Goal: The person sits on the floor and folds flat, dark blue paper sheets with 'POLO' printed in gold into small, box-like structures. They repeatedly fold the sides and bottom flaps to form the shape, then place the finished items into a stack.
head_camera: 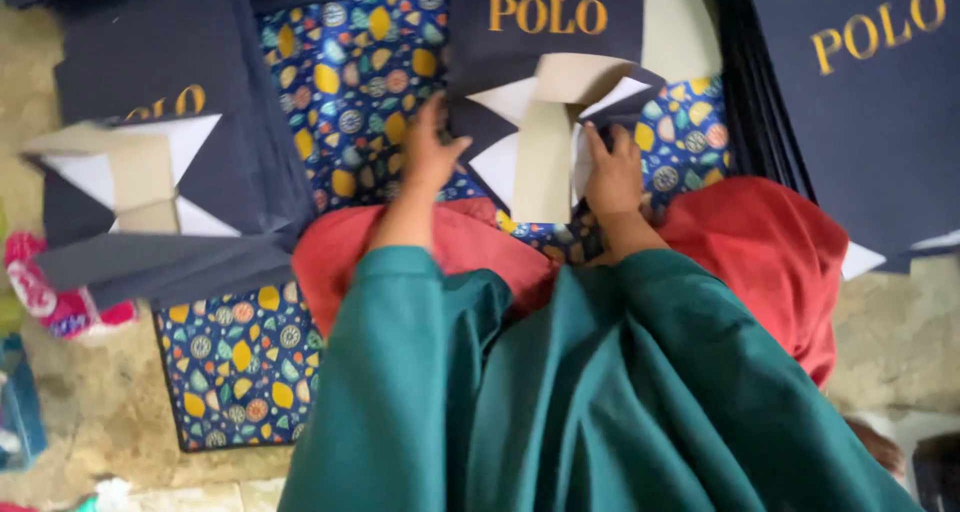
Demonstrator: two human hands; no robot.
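A flat navy paper bag [545, 32] with gold lettering lies in front of me on a patterned blue mat [350, 82]. Its bottom end is opened into folded flaps, white and tan inside [540, 152]. My left hand [428, 157] rests with fingers spread on the left flap's edge. My right hand [610, 172] presses down on the right flap with fingers curled over it. Both arms wear teal sleeves.
A stack of finished navy bags [170, 182] with folded bottoms lies at the left. More flat navy sheets [860, 102] are piled at the right. Red cloth [770, 242] covers my knees. A pink packet [40, 292] lies on the stone floor at far left.
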